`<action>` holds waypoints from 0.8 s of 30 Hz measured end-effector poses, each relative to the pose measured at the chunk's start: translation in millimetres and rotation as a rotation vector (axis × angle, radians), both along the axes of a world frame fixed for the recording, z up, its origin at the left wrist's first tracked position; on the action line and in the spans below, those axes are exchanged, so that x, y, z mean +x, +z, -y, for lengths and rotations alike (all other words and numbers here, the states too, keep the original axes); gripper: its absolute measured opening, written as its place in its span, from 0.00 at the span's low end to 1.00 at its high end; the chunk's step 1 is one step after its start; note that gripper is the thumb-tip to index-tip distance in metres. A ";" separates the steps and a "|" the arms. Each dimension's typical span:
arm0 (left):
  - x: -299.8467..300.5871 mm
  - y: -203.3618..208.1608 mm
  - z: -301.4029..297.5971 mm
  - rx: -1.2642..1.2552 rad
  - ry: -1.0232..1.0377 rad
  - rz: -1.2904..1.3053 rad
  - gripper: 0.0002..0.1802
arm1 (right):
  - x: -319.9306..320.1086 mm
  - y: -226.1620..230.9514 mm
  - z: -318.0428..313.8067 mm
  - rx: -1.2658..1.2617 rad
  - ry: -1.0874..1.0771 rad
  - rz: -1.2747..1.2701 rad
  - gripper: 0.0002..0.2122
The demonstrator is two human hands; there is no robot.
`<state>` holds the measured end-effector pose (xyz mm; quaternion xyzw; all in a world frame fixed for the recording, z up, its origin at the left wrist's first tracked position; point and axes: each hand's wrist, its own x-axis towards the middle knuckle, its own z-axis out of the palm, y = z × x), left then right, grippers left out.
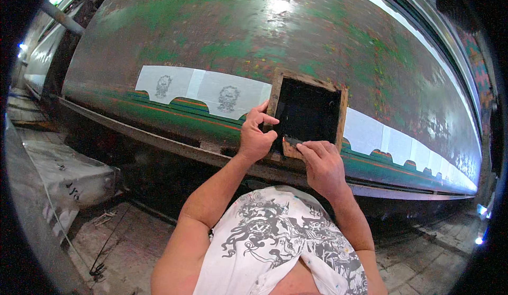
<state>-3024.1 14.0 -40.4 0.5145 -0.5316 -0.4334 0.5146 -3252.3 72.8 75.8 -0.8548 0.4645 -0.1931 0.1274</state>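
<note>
A small wooden screen-printing frame [343, 116] lies on the long table, its inside black and wet-looking. My left hand [256, 135] is closed at the frame's left side, with index finger and thumb over that edge. Along the near inner edge, my right hand [323, 163] pinches a small dark squeegee [290, 141]; the fingers partly cover it. Left of the frame, white cut pieces [201, 87] lie in a row, two of them bearing a dark printed emblem. More white pieces [373, 134], with no print that I can make out, run off to the right.
The long table [222, 36] has a green and brown stained top and a raised rail [143, 124] along its near edge. At lower left stands a plastic-covered block [74, 173] on the floor. Another long table [45, 57] shows at far left.
</note>
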 end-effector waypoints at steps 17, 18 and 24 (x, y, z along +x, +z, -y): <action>-0.5 -0.7 -2.2 -0.067 0.012 0.090 0.12 | -15.1 -3.0 136.3 0.040 -0.111 0.029 0.22; -1.1 -1.0 -2.4 -0.083 0.009 0.107 0.12 | -16.4 -6.0 140.2 0.022 -0.097 0.049 0.22; -3.2 -4.7 -0.9 -0.064 -0.003 0.091 0.13 | -16.0 -13.1 113.9 0.007 -0.126 -0.072 0.23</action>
